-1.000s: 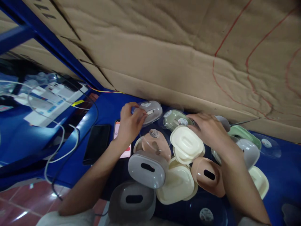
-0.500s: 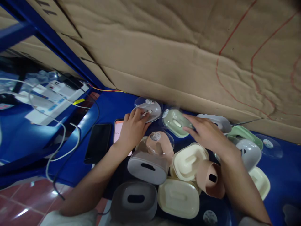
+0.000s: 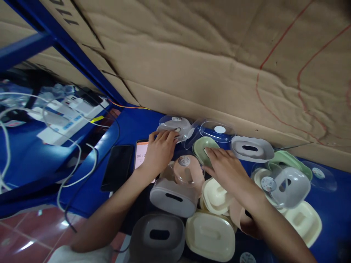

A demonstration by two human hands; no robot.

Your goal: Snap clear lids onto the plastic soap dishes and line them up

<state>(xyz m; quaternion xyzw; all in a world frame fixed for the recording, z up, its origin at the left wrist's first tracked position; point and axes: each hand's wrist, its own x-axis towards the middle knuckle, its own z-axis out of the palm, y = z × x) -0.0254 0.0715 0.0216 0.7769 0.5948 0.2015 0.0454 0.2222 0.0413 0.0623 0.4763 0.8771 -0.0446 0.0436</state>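
Observation:
My left hand (image 3: 163,146) has its fingers bent over the near edge of a grey rounded plastic cover (image 3: 171,125), which sits with a clear, stickered shell at the back. Part of its small centre fitting shows by my fingertips. My right hand (image 3: 223,166) grips a pale green plastic cover (image 3: 204,146), fingertips near its middle and thumb at its near side. A clear oval shell (image 3: 218,130) with a white sticker lies behind the green cover. Below my hands sits a peach cover (image 3: 186,168) under a clear shell, beside a grey slotted cover (image 3: 172,199).
Cream trays (image 3: 210,237), a dark grey slotted cover (image 3: 157,237) and grey and green covers (image 3: 292,188) crowd the blue table. Two phones (image 3: 116,166) lie left, near a cabled power strip (image 3: 71,117). A cardboard wall (image 3: 192,65) rises behind.
My right hand has moved down and left over the green cover, which lies lower now. A clear shell now lies behind it. My left hand stays at the grey cover.

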